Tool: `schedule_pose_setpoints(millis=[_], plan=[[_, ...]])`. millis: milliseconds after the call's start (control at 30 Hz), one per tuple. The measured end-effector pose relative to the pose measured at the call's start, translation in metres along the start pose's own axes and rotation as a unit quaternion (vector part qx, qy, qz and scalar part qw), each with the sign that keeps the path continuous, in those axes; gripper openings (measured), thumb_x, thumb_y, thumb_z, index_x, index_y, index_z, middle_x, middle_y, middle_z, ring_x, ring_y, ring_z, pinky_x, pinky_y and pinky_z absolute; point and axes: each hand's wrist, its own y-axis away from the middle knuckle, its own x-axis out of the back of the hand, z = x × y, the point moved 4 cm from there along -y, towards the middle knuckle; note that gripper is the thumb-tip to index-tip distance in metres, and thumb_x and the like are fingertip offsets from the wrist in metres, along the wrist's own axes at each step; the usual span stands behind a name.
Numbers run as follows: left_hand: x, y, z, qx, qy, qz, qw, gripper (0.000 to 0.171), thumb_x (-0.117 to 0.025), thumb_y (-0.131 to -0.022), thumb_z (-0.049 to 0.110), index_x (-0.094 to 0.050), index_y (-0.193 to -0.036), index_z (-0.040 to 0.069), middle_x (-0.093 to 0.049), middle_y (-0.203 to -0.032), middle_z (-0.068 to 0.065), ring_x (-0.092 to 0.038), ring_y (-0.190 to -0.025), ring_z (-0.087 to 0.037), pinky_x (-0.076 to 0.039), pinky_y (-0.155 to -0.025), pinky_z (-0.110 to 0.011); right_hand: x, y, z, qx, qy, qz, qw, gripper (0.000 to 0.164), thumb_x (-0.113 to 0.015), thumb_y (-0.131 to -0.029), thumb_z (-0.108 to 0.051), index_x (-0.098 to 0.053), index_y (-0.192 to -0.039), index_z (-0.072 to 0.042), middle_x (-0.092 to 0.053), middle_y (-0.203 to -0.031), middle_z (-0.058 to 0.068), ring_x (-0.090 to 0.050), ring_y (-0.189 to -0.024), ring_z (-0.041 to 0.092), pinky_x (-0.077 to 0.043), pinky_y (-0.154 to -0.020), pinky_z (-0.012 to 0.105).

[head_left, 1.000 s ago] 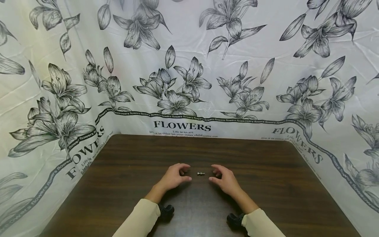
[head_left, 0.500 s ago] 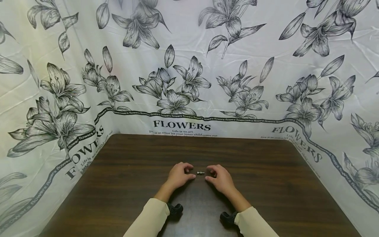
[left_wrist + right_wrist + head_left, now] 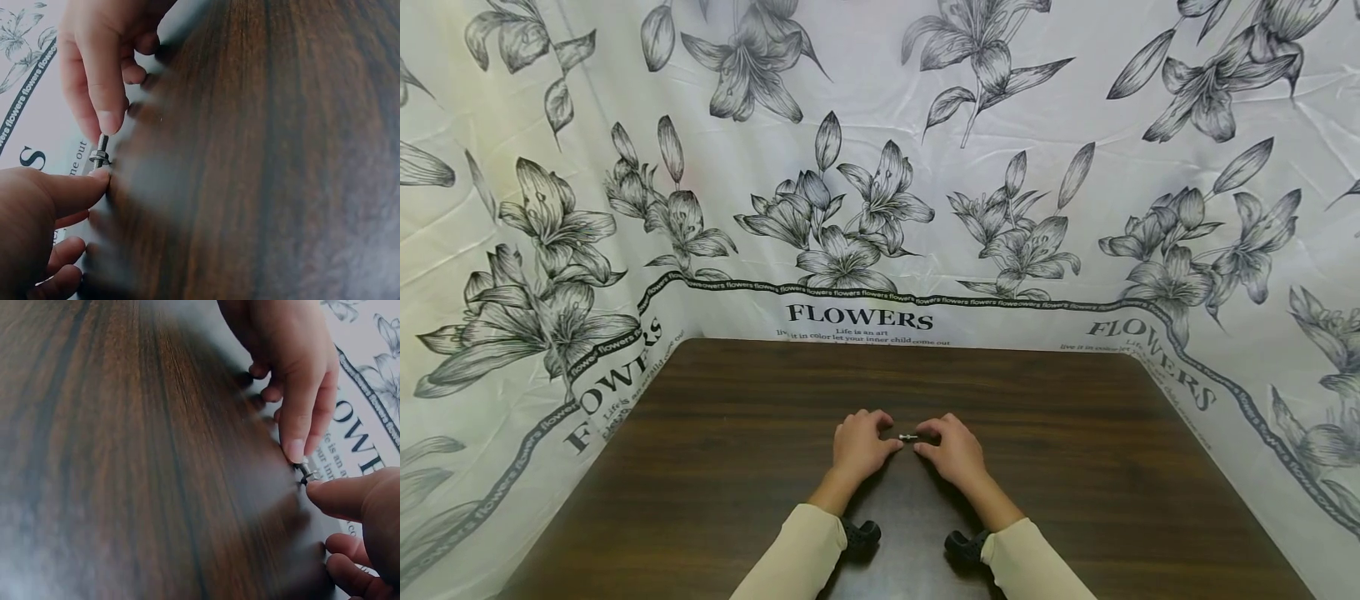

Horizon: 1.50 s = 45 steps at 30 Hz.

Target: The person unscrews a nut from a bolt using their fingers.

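Observation:
A small metal bolt (image 3: 907, 437) with a nut (image 3: 98, 155) on its shank lies on the dark wood-grain table (image 3: 1037, 467), between the two hands. My left hand (image 3: 859, 446) is at the bolt's head end, thumb and fingers bent around it with a gap between them in the head view. From the other side, my right hand (image 3: 953, 452) has its thumb and forefinger at the threaded end, likewise apart. In the left wrist view the left thumb (image 3: 94, 181) overlaps the head end. The left thumb (image 3: 295, 449) hides part of the bolt in the right wrist view.
A white cloth (image 3: 880, 208) printed with flowers and lettering hangs around the table's back and sides. Black wrist-worn devices (image 3: 861, 537) sit under both forearms, at the cuffs of the pale sleeves (image 3: 797, 554). The table's back edge (image 3: 910, 348) meets the cloth.
Both hands have moved inward from either side, the left to the right and the right to the left, until their fingertips flank the bolt. The bolt stays in place.

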Motion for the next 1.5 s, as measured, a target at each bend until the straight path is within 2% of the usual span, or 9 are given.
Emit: schedule_pose_setpoints(millis=[300,633,767,900,1100,1167,1300,1400,1500], plan=[[-0.001,0.004,0.008,-0.003,-0.001,0.014,0.9999,0.025,-0.083,-0.075,0.037,-0.076,-0.095,0.024,-0.058,-0.082,0.003,-0.055,-0.079,-0.023,-0.042,-0.072,-0.039,-0.003,-0.003,-0.001,-0.004,0.006,0.004,1.000,0.016,-0.080,-0.080,-0.030,-0.075,-0.095,-0.026,-0.049,-0.077,-0.009,-0.045,-0.064,0.010,-0.037,-0.056,0.031],[-0.005,0.010,0.014,-0.017,0.019,0.029,0.9993,0.009,-0.082,-0.077,0.029,-0.076,-0.082,0.025,-0.058,-0.078,0.007,-0.055,-0.078,-0.020,-0.041,-0.070,-0.037,-0.004,-0.003,-0.001,0.001,0.009,-0.009,1.000,0.006,-0.079,-0.082,-0.027,-0.073,-0.085,-0.026,-0.056,-0.080,-0.009,-0.051,-0.068,0.011,-0.040,-0.058,0.033],[-0.004,0.013,0.016,-0.016,0.054,0.032,0.9979,0.008,-0.081,-0.079,0.026,-0.074,-0.079,0.023,-0.055,-0.072,0.010,-0.051,-0.072,-0.015,-0.040,-0.068,-0.035,-0.004,-0.003,0.001,0.014,-0.005,-0.022,1.000,0.005,-0.077,-0.083,-0.025,-0.073,-0.085,-0.024,-0.062,-0.084,-0.009,-0.054,-0.073,0.013,-0.043,-0.063,0.035],[-0.001,0.017,0.016,-0.024,0.096,0.045,0.9941,0.007,-0.080,-0.079,0.022,-0.073,-0.079,0.021,-0.055,-0.068,0.013,-0.048,-0.069,-0.012,-0.039,-0.067,-0.033,-0.003,-0.003,0.001,0.041,-0.061,-0.040,0.996,0.005,-0.075,-0.086,-0.021,-0.072,-0.085,-0.018,-0.066,-0.084,-0.007,-0.057,-0.076,0.013,-0.046,-0.068,0.034],[0.005,0.020,0.015,-0.035,0.186,0.033,0.9814,0.004,-0.077,-0.083,0.016,-0.074,-0.085,0.016,-0.063,-0.072,0.012,-0.054,-0.072,-0.010,-0.044,-0.066,-0.028,0.001,0.001,0.001,0.044,-0.200,-0.068,0.976,0.005,-0.071,-0.089,-0.014,-0.072,-0.089,-0.009,-0.066,-0.083,-0.002,-0.057,-0.070,0.013,-0.049,-0.062,0.029],[0.008,0.021,0.016,-0.037,0.216,0.024,0.9755,0.004,-0.077,-0.084,0.014,-0.074,-0.087,0.014,-0.065,-0.075,0.010,-0.058,-0.073,-0.010,-0.047,-0.066,-0.027,0.006,0.004,-0.003,0.029,-0.249,-0.076,0.965,0.006,-0.069,-0.090,-0.009,-0.071,-0.091,-0.003,-0.065,-0.083,0.002,-0.059,-0.069,0.021,-0.051,-0.062,0.034],[0.013,0.022,0.019,-0.044,0.245,0.023,0.9683,0.005,-0.076,-0.085,0.014,-0.074,-0.089,0.012,-0.067,-0.078,0.009,-0.061,-0.073,-0.010,-0.049,-0.066,-0.028,0.007,0.006,-0.001,-0.023,-0.312,-0.082,0.946,0.010,-0.069,-0.091,-0.011,-0.071,-0.094,-0.002,-0.061,-0.078,0.004,-0.058,-0.067,0.024,-0.048,-0.056,0.033],[0.015,0.022,0.022,-0.049,0.259,0.030,0.9641,0.005,-0.075,-0.086,0.014,-0.073,-0.090,0.011,-0.067,-0.078,0.009,-0.061,-0.073,-0.009,-0.050,-0.067,-0.028,0.002,0.005,0.006,-0.055,-0.347,-0.076,0.933,0.014,-0.070,-0.090,-0.015,-0.070,-0.094,-0.002,-0.057,-0.073,0.003,-0.054,-0.062,0.018,-0.041,-0.050,0.025],[0.019,0.021,0.024,-0.053,0.275,0.037,0.9594,0.005,-0.076,-0.085,0.013,-0.073,-0.089,0.012,-0.067,-0.077,0.009,-0.061,-0.072,-0.009,-0.050,-0.067,-0.027,0.003,0.005,0.005,-0.066,-0.385,-0.065,0.918,0.017,-0.071,-0.089,-0.015,-0.069,-0.096,0.001,-0.055,-0.071,0.002,-0.050,-0.058,0.015,-0.037,-0.048,0.023]])
